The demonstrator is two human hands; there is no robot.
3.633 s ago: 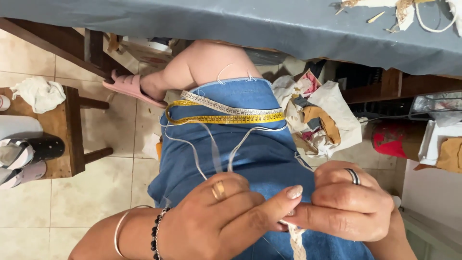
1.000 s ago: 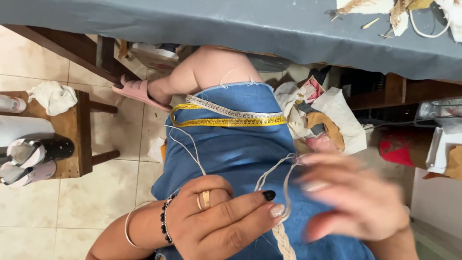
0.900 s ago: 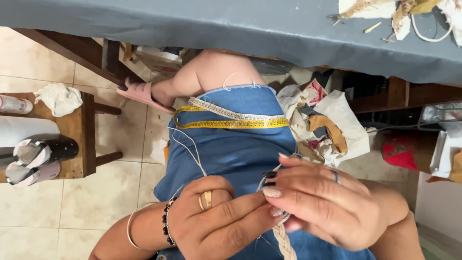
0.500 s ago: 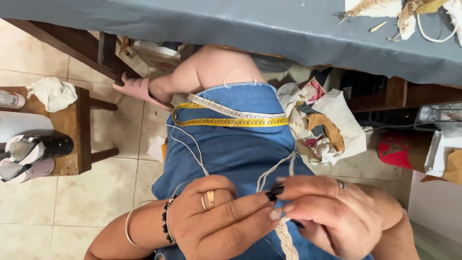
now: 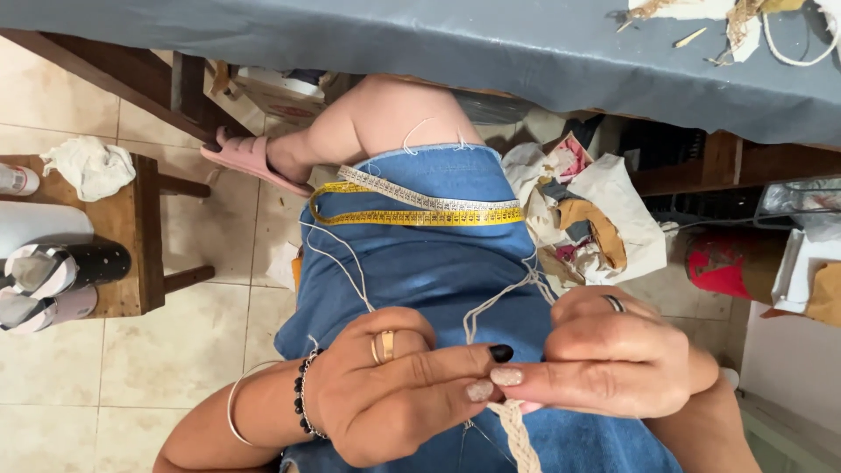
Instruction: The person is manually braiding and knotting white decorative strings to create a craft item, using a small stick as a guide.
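My left hand (image 5: 394,385) and my right hand (image 5: 613,359) meet over my lap, fingertips pinched together on thin white cords (image 5: 491,307). A plaited stretch of the cord, the braid (image 5: 519,438), hangs down from between the fingers. Loose strands run up across my blue denim skirt (image 5: 429,263) toward the knee. A yellow and white tape measure (image 5: 420,206) lies looped across the skirt. The left wrist carries a beaded bracelet and a bangle; both hands wear rings.
A table covered in grey-blue cloth (image 5: 438,44) spans the top, with cord scraps at its right end. A wooden stool (image 5: 123,228) at left holds a cloth and rolls. A bag of fabric scraps (image 5: 587,219) and a red container (image 5: 723,267) sit at right on the tiled floor.
My right hand swept in from the right and closed against the left hand's fingertips on the cords. The left hand stayed in place on the braid.
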